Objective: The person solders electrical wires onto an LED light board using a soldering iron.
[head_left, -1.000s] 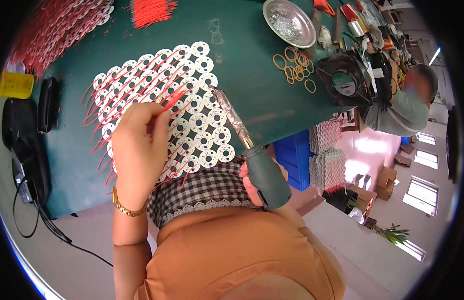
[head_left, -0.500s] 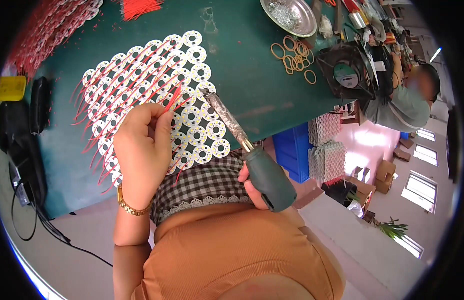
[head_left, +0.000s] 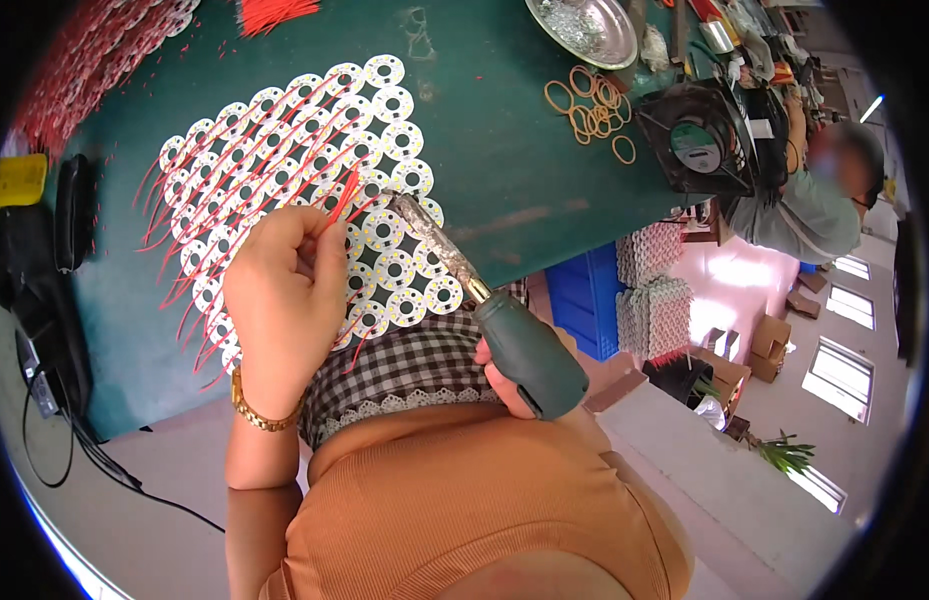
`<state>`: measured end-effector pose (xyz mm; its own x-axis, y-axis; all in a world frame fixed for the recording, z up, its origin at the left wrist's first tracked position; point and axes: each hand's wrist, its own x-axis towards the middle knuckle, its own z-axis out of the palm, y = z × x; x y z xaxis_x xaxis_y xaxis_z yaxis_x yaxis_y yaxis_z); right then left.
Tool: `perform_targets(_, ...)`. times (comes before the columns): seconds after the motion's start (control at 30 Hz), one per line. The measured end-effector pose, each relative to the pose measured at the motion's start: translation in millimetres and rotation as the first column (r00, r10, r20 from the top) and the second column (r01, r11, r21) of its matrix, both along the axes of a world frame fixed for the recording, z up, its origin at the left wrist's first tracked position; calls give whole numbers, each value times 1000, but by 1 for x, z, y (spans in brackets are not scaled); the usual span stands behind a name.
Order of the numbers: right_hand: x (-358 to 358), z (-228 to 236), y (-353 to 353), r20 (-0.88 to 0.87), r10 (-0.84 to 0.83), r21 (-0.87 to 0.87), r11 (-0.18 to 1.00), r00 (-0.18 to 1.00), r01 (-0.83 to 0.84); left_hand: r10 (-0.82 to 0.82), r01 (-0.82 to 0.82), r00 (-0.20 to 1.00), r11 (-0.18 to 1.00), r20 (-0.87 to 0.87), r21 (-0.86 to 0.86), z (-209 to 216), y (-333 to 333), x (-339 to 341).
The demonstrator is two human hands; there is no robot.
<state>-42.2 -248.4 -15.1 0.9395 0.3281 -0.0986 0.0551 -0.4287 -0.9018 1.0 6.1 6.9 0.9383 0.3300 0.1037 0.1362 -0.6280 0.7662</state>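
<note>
Inward goes the soldering iron (head_left: 532, 352): a second ago its tip sat at the right edge, now it's over the white rings, close by the red wires (head_left: 346, 195) I'm pinching. Left grip (head_left: 287, 290) clamped on that little bunch, thumb to forefinger; right grip (head_left: 502, 382) wrapped round the iron's dark green handle, the barrel crusty and mottled. And the panel of round boards (head_left: 284, 178) lies right in front of me on the surface (head_left: 484, 110), rows slanting, each white ring dotted yellow around its hole, thin red leads straggling across and spilling off the left side. Dark green underneath, scuffed in places. Up left, a heap of wired boards (head_left: 104, 70); over right, a metal bowl (head_left: 620, 45) with silvery bits, tan rubber bands (head_left: 587, 123) near it, then a black fan (head_left: 729, 165). Past the edge, a blue bin (head_left: 582, 308), more stacked boards (head_left: 652, 325), a co-worker (head_left: 804, 225) in a grey-green top, cardboard boxes (head_left: 769, 345) on a shiny floor, bright windows (head_left: 841, 382) along the wall.
</note>
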Motion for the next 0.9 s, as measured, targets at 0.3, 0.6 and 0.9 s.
perform_targets(0.3,5,31,22,-767,-256,261,713,588,651,-1,0,997,1000,77,24,-4,-1,1)
perform_targets(0.6,3,17,10,-414,-203,297,891,887,342,-30,28,996,999,89,22,-1,2,1)
perform_targets(0.9,3,7,11,-173,-116,370,913,978,173,-38,33,998,995,51,94,1,1,2)
